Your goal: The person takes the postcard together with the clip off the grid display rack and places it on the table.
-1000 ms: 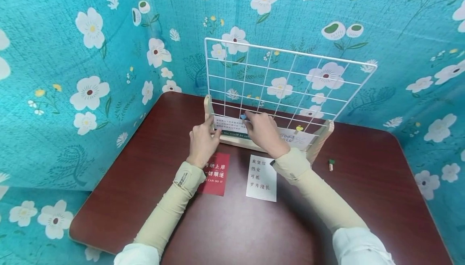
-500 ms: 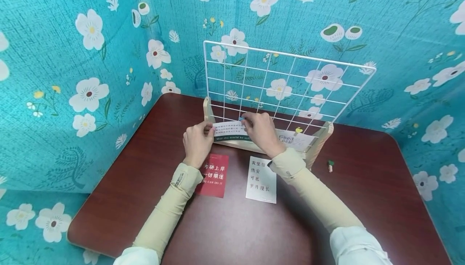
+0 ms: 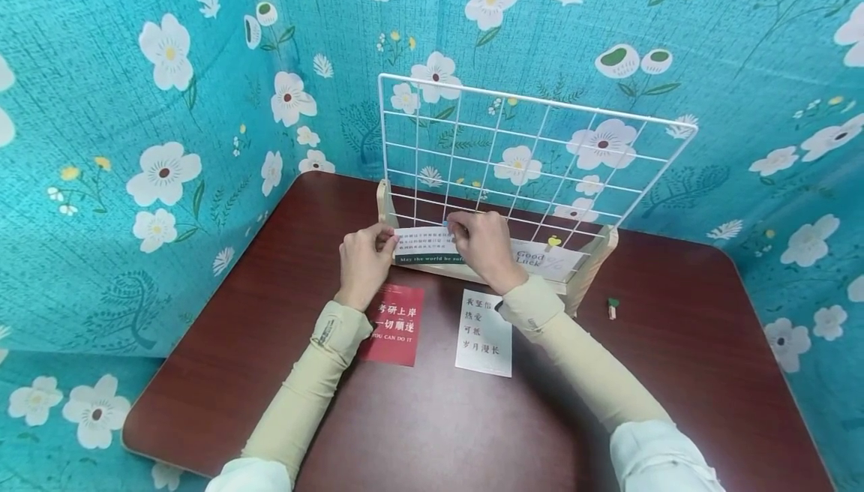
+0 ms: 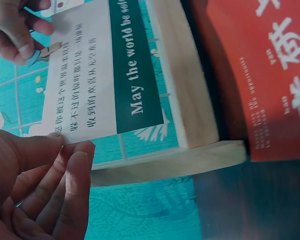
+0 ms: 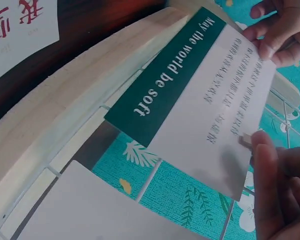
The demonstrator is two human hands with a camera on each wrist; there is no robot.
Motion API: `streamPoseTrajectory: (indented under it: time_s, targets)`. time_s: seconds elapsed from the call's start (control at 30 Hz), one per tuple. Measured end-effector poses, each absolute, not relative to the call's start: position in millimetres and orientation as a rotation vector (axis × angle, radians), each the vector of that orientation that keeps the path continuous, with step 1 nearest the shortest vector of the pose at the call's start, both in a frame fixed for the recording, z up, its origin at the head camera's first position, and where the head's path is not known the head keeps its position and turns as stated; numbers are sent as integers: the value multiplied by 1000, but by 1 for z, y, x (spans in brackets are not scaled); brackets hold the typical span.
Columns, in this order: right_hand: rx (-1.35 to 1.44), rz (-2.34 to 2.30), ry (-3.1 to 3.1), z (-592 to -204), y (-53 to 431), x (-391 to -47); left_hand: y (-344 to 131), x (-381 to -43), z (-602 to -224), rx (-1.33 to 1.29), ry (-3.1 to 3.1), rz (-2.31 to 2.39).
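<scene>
My left hand (image 3: 362,265) pinches the outer left edge of a white and green card (image 4: 85,75) lettered "May the world be soft". At that card's top edge, my right hand (image 3: 491,248) pinches a small wooden clothespin with a blue top (image 4: 36,57). In the head view its fingers hide most of the clothespin. The card stands upright in front of the lower part of a white wire grid (image 3: 540,102), which sits in a wooden base (image 4: 182,75). To its right, a "Good Luck" card (image 3: 529,258) hangs from a yellow heart clothespin (image 3: 554,241).
On the dark red table (image 3: 223,342) lie a red card (image 3: 397,338) and a white card (image 3: 484,357) in front of the base. A green-topped clothespin (image 3: 612,309) lies to the right. Flowered blue cloth (image 3: 223,102) hangs behind.
The white and green card has shifted slightly toward me, with my left hand gripping its left edge. My right fingers have closed over the blue clothespin, which showed more clearly before.
</scene>
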State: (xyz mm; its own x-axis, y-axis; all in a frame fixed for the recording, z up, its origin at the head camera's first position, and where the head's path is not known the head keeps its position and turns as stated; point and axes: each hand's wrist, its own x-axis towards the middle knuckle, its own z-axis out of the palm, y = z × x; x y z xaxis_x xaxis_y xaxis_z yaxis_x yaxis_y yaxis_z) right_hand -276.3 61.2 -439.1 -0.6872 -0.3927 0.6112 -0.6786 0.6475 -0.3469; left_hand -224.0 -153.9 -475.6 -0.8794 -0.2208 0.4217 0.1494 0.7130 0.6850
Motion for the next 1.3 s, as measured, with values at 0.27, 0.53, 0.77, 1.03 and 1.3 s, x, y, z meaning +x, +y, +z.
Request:
streamPoseTrajectory:
  time_s: [0.27, 0.53, 0.77, 1.03, 1.3]
  targets:
    - [884, 823, -2245, -435, 64, -269, -155, -216, -466, 12, -2484, -1053]
    - [834, 909, -2198, -422, 91, -245, -166, -199, -453, -94, -2612, -1113]
    - [798, 879, -2243, -421, 124, -217, -188, -176, -441, -94, -2654, -1212]
    - [622, 937, -2298, -434, 176, -195, -220, -143, -442, -65, -2788, -1351]
    - [313, 955, -2341, -446, 249, -184, -245, -107, -456, 29, -2915, -1446]
